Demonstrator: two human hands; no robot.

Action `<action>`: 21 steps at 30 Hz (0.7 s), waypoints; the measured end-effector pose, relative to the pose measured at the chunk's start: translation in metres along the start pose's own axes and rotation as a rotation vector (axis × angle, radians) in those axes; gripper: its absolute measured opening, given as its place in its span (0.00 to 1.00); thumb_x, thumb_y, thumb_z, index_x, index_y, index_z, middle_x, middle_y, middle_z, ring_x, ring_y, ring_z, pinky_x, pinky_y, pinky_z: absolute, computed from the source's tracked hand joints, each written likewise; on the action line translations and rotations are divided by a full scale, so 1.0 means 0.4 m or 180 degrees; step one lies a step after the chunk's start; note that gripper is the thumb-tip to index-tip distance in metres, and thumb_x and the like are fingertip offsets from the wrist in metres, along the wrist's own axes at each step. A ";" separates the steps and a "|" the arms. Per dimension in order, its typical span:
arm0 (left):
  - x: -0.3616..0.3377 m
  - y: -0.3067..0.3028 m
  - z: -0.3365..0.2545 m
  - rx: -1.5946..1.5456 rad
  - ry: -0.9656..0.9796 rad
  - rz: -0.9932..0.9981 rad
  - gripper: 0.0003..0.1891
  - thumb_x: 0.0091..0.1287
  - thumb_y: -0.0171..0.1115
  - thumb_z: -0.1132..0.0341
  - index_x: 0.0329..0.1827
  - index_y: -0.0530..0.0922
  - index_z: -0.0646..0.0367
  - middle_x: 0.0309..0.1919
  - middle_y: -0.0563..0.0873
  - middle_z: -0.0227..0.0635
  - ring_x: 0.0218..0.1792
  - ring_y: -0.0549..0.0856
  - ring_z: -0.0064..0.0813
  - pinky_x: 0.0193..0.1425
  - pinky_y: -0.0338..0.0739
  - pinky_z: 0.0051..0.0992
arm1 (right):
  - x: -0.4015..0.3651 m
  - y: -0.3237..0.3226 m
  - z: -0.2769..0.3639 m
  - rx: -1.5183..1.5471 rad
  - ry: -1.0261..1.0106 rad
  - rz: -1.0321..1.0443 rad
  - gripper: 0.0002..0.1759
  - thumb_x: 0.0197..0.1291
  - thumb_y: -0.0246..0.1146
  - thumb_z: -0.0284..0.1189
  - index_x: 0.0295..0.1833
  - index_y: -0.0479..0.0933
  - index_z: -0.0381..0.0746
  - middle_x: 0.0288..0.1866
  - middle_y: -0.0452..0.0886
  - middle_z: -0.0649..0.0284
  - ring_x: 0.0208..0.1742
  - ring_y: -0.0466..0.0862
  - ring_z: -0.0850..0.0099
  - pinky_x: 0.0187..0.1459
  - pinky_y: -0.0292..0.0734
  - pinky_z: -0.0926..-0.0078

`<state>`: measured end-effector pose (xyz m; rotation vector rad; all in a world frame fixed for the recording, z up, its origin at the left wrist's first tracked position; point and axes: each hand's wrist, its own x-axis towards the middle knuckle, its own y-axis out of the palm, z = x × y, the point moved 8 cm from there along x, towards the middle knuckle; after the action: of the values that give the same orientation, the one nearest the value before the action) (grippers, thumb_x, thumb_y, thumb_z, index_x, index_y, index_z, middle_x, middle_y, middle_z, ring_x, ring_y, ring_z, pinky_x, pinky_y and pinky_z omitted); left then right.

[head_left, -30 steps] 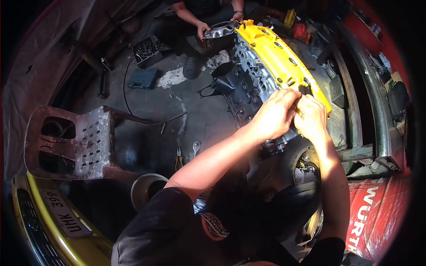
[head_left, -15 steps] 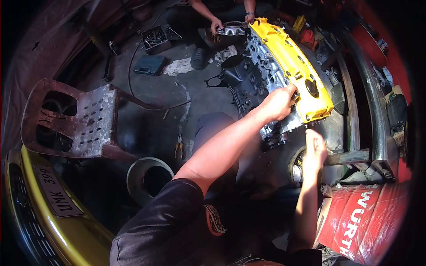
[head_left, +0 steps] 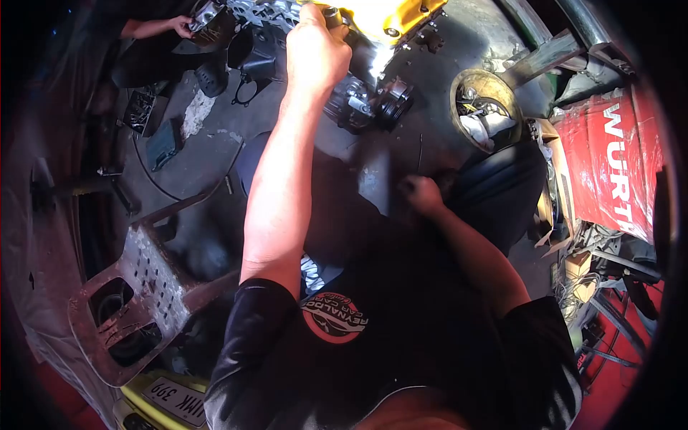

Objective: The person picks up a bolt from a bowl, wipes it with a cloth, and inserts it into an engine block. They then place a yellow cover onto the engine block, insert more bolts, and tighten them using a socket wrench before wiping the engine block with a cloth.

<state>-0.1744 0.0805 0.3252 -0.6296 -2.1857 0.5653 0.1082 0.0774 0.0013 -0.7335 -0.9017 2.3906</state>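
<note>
Presently, left hand (head_left: pixel 317 59): fingers pinched around a small dark cap (head_left: pixel 332 17), beside the yellow cover (head_left: pixel 390 14).
Yellow cover: just past those fingertips, nearer them than our other arm; its long axis we cannot read, cropped above.
Right hand (head_left: pixel 424 195): well apart, on our side of the cover, blurred; we cannot tell its grasp.
Co-worker: 1 hand (head_left: pixel 182 26), left of the cover.
Since 0.5 s ago: our right hand has dropped from the cover's near end.
</note>
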 end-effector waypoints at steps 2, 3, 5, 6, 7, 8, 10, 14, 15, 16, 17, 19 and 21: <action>0.020 -0.001 0.016 -0.0081 -0.0030 0.0508 0.18 0.61 0.69 0.66 0.52 0.78 0.61 0.37 0.87 0.42 0.43 0.86 0.40 0.48 0.80 0.31 | 0.015 0.018 -0.064 0.0114 0.0239 0.0059 0.14 0.59 0.65 0.37 0.45 0.85 0.41 0.43 0.86 0.49 0.48 0.85 0.48 0.52 0.81 0.55; 0.033 -0.003 0.012 -0.0137 -0.0030 0.0792 0.18 0.61 0.69 0.65 0.53 0.79 0.58 0.37 0.87 0.35 0.43 0.85 0.33 0.47 0.80 0.28 | 0.024 0.018 -0.065 0.0150 0.0234 0.0034 0.14 0.58 0.64 0.37 0.45 0.85 0.41 0.42 0.86 0.49 0.47 0.85 0.48 0.52 0.81 0.54; 0.049 -0.004 -0.038 0.0896 0.0822 0.1363 0.18 0.63 0.69 0.62 0.48 0.74 0.64 0.39 0.87 0.54 0.43 0.87 0.55 0.48 0.81 0.41 | 0.029 0.026 -0.076 0.0242 0.0306 -0.0028 0.14 0.58 0.64 0.37 0.44 0.85 0.40 0.42 0.86 0.49 0.47 0.85 0.48 0.51 0.81 0.54; 0.052 0.003 -0.056 0.1197 0.1487 0.1567 0.19 0.65 0.68 0.59 0.47 0.73 0.63 0.38 0.86 0.52 0.42 0.86 0.56 0.46 0.80 0.43 | 0.023 0.015 -0.047 0.0221 0.0246 0.0089 0.14 0.58 0.63 0.37 0.44 0.85 0.40 0.42 0.86 0.49 0.46 0.85 0.48 0.51 0.81 0.54; 0.049 -0.006 -0.098 0.1430 0.2322 0.1506 0.17 0.66 0.66 0.61 0.48 0.74 0.63 0.38 0.85 0.50 0.43 0.85 0.53 0.46 0.80 0.43 | 0.024 0.006 -0.012 0.0211 0.0188 0.0188 0.14 0.57 0.62 0.37 0.43 0.84 0.40 0.42 0.86 0.49 0.46 0.85 0.48 0.50 0.80 0.53; 0.052 -0.004 -0.113 0.1443 0.2909 0.1395 0.16 0.66 0.66 0.62 0.49 0.74 0.63 0.40 0.84 0.48 0.45 0.84 0.50 0.48 0.80 0.41 | 0.030 0.015 0.001 0.0222 0.0066 0.0143 0.14 0.57 0.61 0.37 0.43 0.84 0.41 0.41 0.86 0.49 0.45 0.85 0.47 0.49 0.80 0.53; 0.068 0.015 -0.146 0.1846 0.3426 0.1783 0.13 0.66 0.66 0.62 0.45 0.76 0.61 0.37 0.84 0.42 0.42 0.84 0.45 0.47 0.78 0.38 | 0.022 0.033 0.025 0.0296 -0.0162 0.0031 0.13 0.56 0.60 0.35 0.42 0.84 0.41 0.41 0.85 0.49 0.45 0.85 0.47 0.48 0.80 0.52; 0.076 0.081 -0.156 0.1866 0.3833 0.2555 0.07 0.65 0.65 0.68 0.35 0.75 0.60 0.31 0.79 0.42 0.35 0.81 0.44 0.42 0.76 0.39 | 0.017 0.032 0.061 0.0457 -0.0210 0.0317 0.11 0.55 0.60 0.34 0.39 0.83 0.41 0.40 0.85 0.51 0.44 0.85 0.48 0.48 0.79 0.53; 0.071 0.082 -0.160 0.1852 0.3803 0.2640 0.07 0.65 0.65 0.70 0.34 0.74 0.61 0.30 0.79 0.42 0.35 0.81 0.45 0.42 0.76 0.38 | 0.015 0.031 0.065 0.0533 -0.0228 0.0271 0.11 0.56 0.60 0.34 0.38 0.83 0.41 0.39 0.85 0.50 0.43 0.85 0.49 0.47 0.79 0.53; 0.069 0.084 -0.152 0.1925 0.3698 0.2732 0.07 0.65 0.64 0.71 0.34 0.74 0.61 0.30 0.78 0.43 0.35 0.80 0.46 0.42 0.75 0.38 | 0.015 0.026 0.063 0.0642 -0.0177 0.0206 0.11 0.56 0.59 0.35 0.38 0.83 0.41 0.39 0.85 0.50 0.43 0.85 0.49 0.47 0.80 0.53; 0.073 0.085 -0.145 0.2048 0.3595 0.2762 0.07 0.64 0.64 0.71 0.34 0.73 0.61 0.30 0.77 0.44 0.35 0.80 0.47 0.42 0.75 0.39 | 0.019 0.014 0.061 0.0748 -0.0130 0.0124 0.11 0.56 0.59 0.35 0.38 0.83 0.42 0.38 0.85 0.51 0.42 0.85 0.49 0.47 0.80 0.53; 0.076 0.090 -0.139 0.2135 0.3621 0.2954 0.07 0.62 0.65 0.70 0.36 0.74 0.61 0.33 0.78 0.42 0.37 0.81 0.44 0.41 0.76 0.38 | 0.019 -0.009 0.058 0.0910 -0.0022 0.0067 0.11 0.57 0.59 0.35 0.38 0.84 0.42 0.38 0.85 0.51 0.42 0.85 0.49 0.46 0.80 0.53; 0.060 0.096 -0.159 0.2354 0.3545 0.3173 0.09 0.61 0.67 0.69 0.36 0.74 0.60 0.36 0.78 0.41 0.41 0.80 0.44 0.44 0.75 0.40 | 0.018 -0.029 0.053 0.0978 0.0073 0.0153 0.12 0.57 0.59 0.35 0.38 0.84 0.42 0.38 0.86 0.51 0.42 0.85 0.49 0.46 0.80 0.54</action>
<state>-0.1291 0.1368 0.3548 -1.1930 -0.4575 1.0846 0.0925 0.0799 0.0209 -0.6661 -0.4946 2.4797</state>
